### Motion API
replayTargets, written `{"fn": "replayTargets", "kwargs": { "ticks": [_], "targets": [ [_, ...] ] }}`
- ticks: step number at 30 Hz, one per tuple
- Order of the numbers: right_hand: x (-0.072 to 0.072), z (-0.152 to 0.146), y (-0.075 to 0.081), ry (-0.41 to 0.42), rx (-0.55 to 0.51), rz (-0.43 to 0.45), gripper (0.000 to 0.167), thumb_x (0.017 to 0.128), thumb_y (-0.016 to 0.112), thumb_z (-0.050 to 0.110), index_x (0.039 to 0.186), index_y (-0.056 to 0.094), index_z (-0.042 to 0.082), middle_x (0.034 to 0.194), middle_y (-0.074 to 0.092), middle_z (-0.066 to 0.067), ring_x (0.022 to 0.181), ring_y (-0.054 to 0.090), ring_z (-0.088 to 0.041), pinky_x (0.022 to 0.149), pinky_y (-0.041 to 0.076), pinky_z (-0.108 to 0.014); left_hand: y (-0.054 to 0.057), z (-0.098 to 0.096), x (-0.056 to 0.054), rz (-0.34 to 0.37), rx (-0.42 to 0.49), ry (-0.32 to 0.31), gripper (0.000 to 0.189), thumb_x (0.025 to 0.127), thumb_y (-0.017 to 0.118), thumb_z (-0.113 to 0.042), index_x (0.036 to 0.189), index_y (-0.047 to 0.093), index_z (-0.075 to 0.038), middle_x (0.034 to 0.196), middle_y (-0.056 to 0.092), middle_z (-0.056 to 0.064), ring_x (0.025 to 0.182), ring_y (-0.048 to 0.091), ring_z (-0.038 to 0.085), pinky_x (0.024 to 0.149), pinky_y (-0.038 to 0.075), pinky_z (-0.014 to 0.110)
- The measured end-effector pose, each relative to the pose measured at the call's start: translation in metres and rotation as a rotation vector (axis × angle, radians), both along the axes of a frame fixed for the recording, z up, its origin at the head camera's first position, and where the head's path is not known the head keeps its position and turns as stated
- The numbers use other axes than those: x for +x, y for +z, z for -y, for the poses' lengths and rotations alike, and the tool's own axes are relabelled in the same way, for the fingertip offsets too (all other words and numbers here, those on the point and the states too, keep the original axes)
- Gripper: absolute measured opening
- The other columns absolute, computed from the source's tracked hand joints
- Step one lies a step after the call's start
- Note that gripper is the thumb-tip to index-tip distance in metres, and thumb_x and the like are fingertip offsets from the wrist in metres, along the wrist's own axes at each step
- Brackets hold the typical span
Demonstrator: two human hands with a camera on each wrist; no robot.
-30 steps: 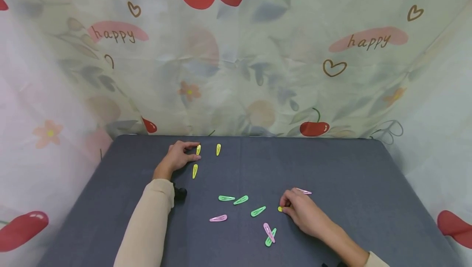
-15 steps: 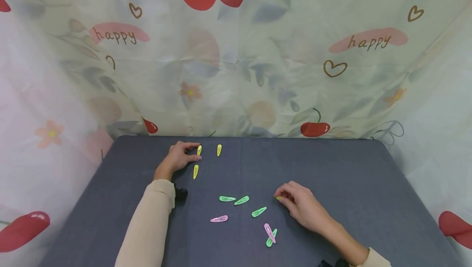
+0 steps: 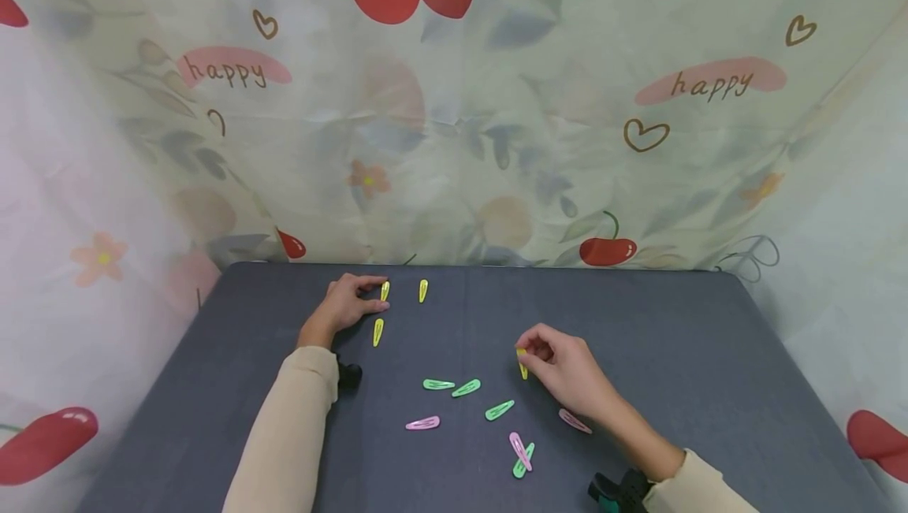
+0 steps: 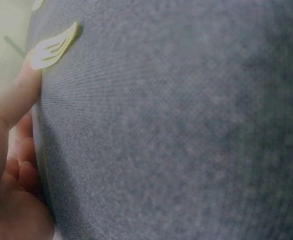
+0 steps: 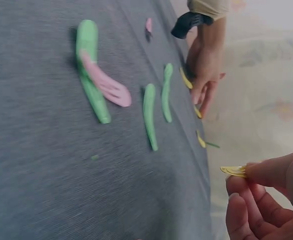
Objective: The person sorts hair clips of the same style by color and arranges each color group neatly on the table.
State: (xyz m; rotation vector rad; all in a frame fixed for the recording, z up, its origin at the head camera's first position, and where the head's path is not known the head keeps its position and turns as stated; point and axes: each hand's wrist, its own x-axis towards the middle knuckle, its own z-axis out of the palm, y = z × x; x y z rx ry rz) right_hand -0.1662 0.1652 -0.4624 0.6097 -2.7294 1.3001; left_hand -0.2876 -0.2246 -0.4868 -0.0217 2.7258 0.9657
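My left hand point(image 3: 345, 304) lies at the far left of the table, thumb and forefinger apart at the ends of a yellow snap hair clip point(image 3: 385, 291). In the left wrist view a fingertip touches the wide end of this yellow clip point(image 4: 51, 51), and its narrow end is free. Two more yellow clips lie close by, one to the right point(image 3: 422, 291) and one nearer point(image 3: 378, 332). Right of centre, my right hand point(image 3: 567, 367) pinches another yellow hair clip point(image 3: 523, 369) between thumb and forefinger; the right wrist view shows this held clip point(image 5: 233, 171) raised off the cloth.
Green clips point(image 3: 466, 388) and a pink clip point(image 3: 422, 423) lie mid-table. Another pink clip point(image 3: 518, 447) crosses over a green clip point(image 3: 519, 469); a third pink clip point(image 3: 574, 421) lies beside my right forearm. A patterned curtain point(image 3: 454, 143) hangs behind the dark table point(image 3: 674, 324).
My right hand has moved away and to the left with the yellow clip, which now shows more of its length. A pink clip has come into sight by that forearm. My left hand stays put.
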Motion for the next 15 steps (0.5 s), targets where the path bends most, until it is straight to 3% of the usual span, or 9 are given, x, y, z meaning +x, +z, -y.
{"fn": "replayTargets", "kwargs": {
  "ticks": [15],
  "targets": [
    [-0.039,0.048,0.0,-0.005,-0.105,0.06,0.012,0.09,0.079,0.014,0.101,0.073,0.017,0.087,0.072,0.001,0.073,0.062,-0.008,0.068,0.051,-0.022,-0.001,0.0,0.0,0.007,0.006,-0.002,0.061,0.092,0.076,-0.038,0.149,0.055,-0.029,0.148,0.053,0.013,0.141,0.033,0.038,0.119,0.026,0.062]
  ]
}}
